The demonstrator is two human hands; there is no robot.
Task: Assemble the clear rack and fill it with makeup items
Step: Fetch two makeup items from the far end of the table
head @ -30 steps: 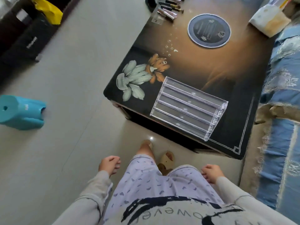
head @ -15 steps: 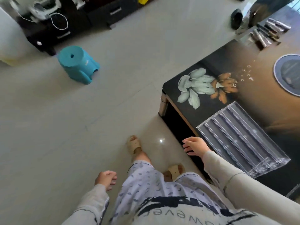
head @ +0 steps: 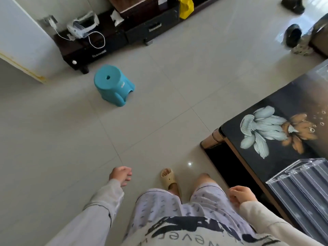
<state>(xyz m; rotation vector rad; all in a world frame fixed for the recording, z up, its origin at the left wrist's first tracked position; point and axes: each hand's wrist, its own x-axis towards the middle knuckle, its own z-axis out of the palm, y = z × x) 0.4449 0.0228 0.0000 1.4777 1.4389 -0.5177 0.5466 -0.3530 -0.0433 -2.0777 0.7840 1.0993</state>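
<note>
Tiled floor (head: 159, 86), clear rack (head: 305, 189) on table (head: 266, 166), both hands empty

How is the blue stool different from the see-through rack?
The blue stool is solid teal; the clear rack is see-through. The stool stands on the floor; the rack lies on the dark table. The stool has a round top with a hole; the rack has long straight rows. Both look plastic.
</note>
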